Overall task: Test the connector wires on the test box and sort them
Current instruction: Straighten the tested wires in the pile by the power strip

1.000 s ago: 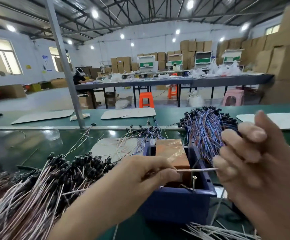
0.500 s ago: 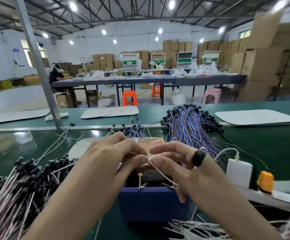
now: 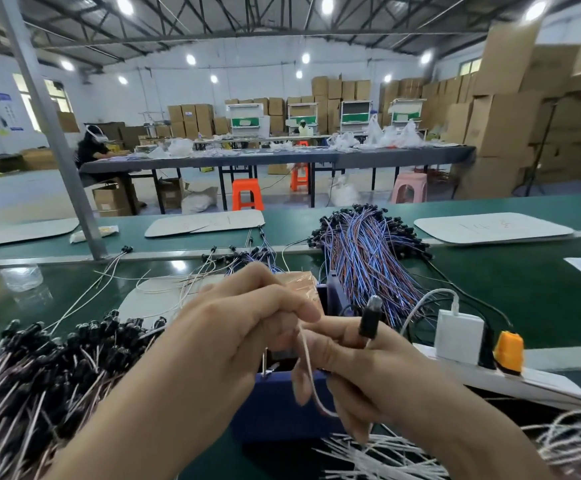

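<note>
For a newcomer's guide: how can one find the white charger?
Right of the blue test box lies a power strip. The white charger stands on it, left of an orange plug; only it is a white block with a cable on top.

The one camera is sitting on the person's head. It is looking forward and a bit down, close over the green desk [image 3: 531, 299].

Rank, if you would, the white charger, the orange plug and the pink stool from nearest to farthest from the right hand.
1. White charger, just right of the right hand, on the power strip.
2. Orange plug, further right on the same strip.
3. Pink stool, far back across the room, to the right.
</note>
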A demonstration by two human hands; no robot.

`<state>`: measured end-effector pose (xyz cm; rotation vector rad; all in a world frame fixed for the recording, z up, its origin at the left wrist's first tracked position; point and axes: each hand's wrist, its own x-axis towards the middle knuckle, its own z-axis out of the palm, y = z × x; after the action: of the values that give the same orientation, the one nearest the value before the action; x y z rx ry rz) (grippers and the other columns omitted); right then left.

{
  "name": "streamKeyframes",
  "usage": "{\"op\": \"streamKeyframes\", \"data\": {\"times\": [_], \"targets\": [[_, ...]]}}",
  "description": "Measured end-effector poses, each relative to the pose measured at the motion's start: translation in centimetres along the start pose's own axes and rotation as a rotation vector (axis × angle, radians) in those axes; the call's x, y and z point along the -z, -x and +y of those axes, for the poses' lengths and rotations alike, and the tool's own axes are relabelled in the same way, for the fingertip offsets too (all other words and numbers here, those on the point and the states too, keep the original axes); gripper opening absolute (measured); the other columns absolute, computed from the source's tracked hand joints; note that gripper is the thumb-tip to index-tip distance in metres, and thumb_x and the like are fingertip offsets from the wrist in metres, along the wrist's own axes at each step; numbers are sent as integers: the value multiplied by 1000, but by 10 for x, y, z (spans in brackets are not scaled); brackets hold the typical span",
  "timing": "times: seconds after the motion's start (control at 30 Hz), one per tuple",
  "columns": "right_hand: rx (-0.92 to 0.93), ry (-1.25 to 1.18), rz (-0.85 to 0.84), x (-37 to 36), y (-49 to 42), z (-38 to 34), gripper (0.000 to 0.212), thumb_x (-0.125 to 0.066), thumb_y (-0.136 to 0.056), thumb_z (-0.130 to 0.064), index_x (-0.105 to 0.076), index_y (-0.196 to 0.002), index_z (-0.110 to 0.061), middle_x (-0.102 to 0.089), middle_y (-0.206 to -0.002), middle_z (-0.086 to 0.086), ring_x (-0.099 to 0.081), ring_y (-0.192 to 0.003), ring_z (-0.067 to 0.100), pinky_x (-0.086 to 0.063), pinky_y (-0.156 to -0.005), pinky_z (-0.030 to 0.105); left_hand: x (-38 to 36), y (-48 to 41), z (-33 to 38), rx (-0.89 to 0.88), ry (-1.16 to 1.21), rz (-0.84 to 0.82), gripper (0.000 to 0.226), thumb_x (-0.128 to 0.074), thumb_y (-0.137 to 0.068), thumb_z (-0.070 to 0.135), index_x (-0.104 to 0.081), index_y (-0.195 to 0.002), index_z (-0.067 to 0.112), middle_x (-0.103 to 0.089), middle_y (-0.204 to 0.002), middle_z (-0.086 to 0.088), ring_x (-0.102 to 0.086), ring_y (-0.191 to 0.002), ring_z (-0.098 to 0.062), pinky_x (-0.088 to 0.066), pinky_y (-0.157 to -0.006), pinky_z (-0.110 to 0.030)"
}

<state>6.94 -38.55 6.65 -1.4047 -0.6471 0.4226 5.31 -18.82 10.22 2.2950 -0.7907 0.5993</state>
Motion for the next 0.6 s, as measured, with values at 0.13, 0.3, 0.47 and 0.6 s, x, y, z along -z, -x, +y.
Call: {"op": "streamKeyframes", "data": {"times": [0.13, 0.3, 0.47, 0.6], "targets": [[50, -109, 53, 1, -2, 5, 21, -61, -95, -35, -75, -100, -20, -61, -74, 1, -31, -31, 4, -44, -38, 18, 1, -1, -2, -8, -58, 61, 23, -56, -94, 29, -68, -107, 42, -59, -96, 22, -63, -90, -8, -48, -74, -25], [83, -196, 204, 2, -1, 3, 22, -65, -93, -33, -73, -90, -13, -56, -70, 1, -28, -29, 2, -41, -35, 18, 6, 0, -13, 96, -425, 164, 32, -48, -99, 35, -73, -116, 25, -69, -100, 9, -60, -94, -21, -41, -82, -34], [167, -149, 370, 7, 1, -4, 26, -61, -86, -37, -78, -88, -17, -54, -71, 3, -26, -31, 4, -41, -36, 19, 0, 1, -22, 317, -556, 344, 37, -49, -98, 37, -71, -119, 17, -52, -114, -14, -40, -113, -34, -37, -93, -52], [176, -7, 447, 3, -1, -7, 25, -59, -87, -39, -75, -88, -18, -56, -68, 4, -27, -31, 6, -41, -36, 22, -7, 2, -28, 277, -459, 527, 36, -45, -104, 34, -66, -125, 13, -47, -100, -9, -43, -98, -28, -47, -84, -51]]}}
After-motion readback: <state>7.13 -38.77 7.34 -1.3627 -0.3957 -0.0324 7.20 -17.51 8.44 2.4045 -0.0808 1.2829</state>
